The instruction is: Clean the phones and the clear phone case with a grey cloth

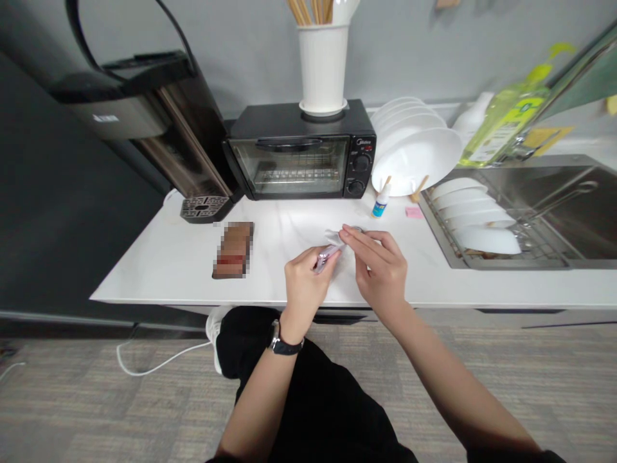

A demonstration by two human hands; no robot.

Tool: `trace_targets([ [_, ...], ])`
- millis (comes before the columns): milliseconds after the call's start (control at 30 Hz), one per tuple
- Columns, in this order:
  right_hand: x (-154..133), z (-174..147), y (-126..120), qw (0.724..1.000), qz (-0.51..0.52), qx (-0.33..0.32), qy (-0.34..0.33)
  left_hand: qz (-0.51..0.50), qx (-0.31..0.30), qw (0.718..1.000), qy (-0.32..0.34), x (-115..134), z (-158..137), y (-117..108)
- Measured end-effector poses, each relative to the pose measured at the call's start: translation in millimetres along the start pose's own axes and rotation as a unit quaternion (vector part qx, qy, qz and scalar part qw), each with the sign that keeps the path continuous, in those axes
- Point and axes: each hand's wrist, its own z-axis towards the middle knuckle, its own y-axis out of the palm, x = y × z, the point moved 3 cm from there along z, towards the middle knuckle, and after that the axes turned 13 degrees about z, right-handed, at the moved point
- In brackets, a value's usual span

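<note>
My left hand (pixel 308 276) is closed around a small shiny pinkish-purple item (pixel 324 258), whose kind I cannot make out. A thin whitish sheet, like tissue or film (pixel 333 238), sticks up from its far end. My right hand (pixel 380 263) has its fingers pressed together, with the tips on that whitish sheet. Both hands are above the white counter (pixel 270 257) near its front edge. Just behind my right fingers, the rim of a small round thing (pixel 357 229) shows; the rest is hidden. A small white bottle with a blue label (pixel 380 202) stands beyond them.
A phone-like object (pixel 234 251), blurred out, lies at left. Behind are a water dispenser (pixel 159 128), a toaster oven (pixel 299 161) topped by a white utensil holder (pixel 324 71), and white plates (pixel 419 151). A pink piece (pixel 413 212) lies near the sink (pixel 554 265) with stacked bowls (pixel 486 238).
</note>
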Motion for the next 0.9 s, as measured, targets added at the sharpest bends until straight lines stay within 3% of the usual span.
trace_targets([
  [200, -21.2, -5.0, 13.0, 0.999, 0.03, -0.027, 0.006, 0.021, 0.016, 1.0, -0.006, -3.8, 0.0, 0.5],
  [333, -26.0, -7.9, 18.3, 0.998, 0.05, -0.048, -0.003, 0.027, -0.004, 1.0, -0.013, -6.4, -0.1, 1.1],
  [600, -8.6, -4.3, 3.9, 0.994, 0.082, -0.065, -0.035, 0.013, 0.0, 1.0, -0.009, -1.8, -0.8, -0.4],
  [900, 8.6, 1.5, -5.9, 0.999, 0.03, -0.026, 0.017, -0.017, -0.001, 1.0, -0.015, -0.2, 1.1, 0.4],
])
